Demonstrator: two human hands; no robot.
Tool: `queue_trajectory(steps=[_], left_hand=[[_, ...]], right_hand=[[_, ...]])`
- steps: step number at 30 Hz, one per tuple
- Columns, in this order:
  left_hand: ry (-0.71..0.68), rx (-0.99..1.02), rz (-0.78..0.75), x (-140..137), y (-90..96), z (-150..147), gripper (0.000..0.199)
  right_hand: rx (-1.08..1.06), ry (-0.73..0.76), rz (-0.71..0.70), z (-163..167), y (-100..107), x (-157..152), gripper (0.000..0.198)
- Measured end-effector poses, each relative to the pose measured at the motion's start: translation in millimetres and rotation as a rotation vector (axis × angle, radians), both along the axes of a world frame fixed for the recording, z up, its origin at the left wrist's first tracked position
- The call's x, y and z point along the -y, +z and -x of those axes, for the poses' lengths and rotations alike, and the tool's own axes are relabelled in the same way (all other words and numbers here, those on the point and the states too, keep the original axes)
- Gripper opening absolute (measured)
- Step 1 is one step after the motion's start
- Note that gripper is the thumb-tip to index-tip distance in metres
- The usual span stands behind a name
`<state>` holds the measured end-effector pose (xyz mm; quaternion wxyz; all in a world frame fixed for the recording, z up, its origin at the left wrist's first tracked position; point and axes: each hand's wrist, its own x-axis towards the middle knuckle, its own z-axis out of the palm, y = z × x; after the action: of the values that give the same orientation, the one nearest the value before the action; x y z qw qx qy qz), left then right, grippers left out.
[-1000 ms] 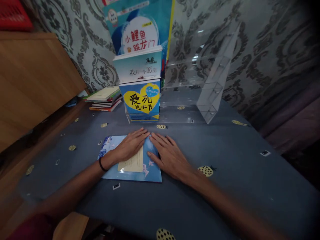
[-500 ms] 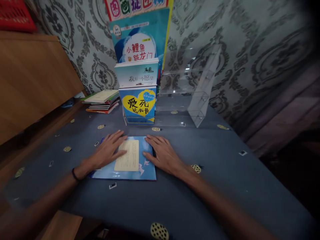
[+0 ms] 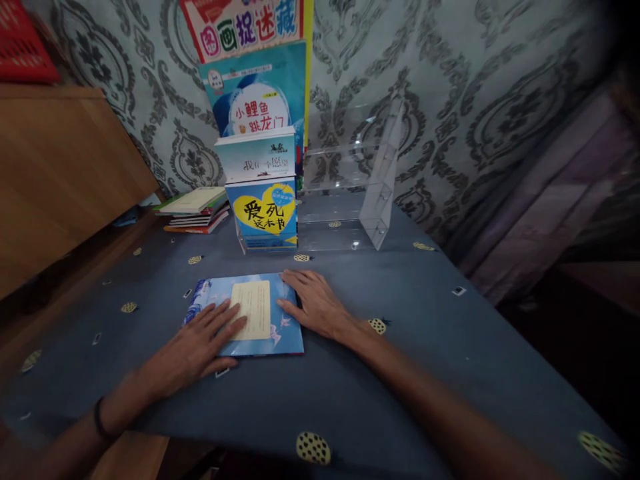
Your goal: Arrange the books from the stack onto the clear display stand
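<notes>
Since half a second ago, one hand of the two has shifted: the left hand (image 3: 187,350), its fingers slightly spread, now lies across the near left corner of one blue booklet (image 3: 290,339), while the right hand (image 3: 317,303) stays at its right edge, fingers together, thumb apart. That booklet lies flat on the table (image 3: 400,400), inward from the near edge. Beyond it, one clear stand (image 3: 377,213) holds four visible covers (image 3: 260,160), and one stack of books (image 3: 193,210) sits by the table's far left corner.
</notes>
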<state>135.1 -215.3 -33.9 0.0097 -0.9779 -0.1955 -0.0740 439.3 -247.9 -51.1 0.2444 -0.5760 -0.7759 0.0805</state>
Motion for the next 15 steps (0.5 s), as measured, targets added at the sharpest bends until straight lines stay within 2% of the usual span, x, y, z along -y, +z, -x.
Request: queue_trajectory(steps=[2, 5, 8, 12, 15], left_hand=[[-0.002, 0.030, -0.046, 3.9, -1.8, 1.1, 0.052], [0.036, 0.136, -0.008, 8.0, 4.2, 3.8, 0.039], [0.143, 0.243, 0.108, 6.2, 22.1, 4.4, 0.031], [0.282, 0.420, 0.274, -6.0, 51.7, -1.7, 0.027], [0.324, 0.473, 0.386, -18.4, 69.5, -10.2, 0.036]], right_hand=[[0.005, -0.007, 0.004, 1.3, 0.5, 1.0, 0.053], [-0.015, -0.008, 0.002, 1.3, 2.6, 2.8, 0.049], [-0.108, 0.036, 0.016, -3.2, 7.4, 5.5, 0.043], [-0.263, 0.138, 0.063, -13.8, 11.9, 8.7, 0.052], [-0.290, 0.191, 0.077, -18.4, 7.3, 8.1, 0.034]])
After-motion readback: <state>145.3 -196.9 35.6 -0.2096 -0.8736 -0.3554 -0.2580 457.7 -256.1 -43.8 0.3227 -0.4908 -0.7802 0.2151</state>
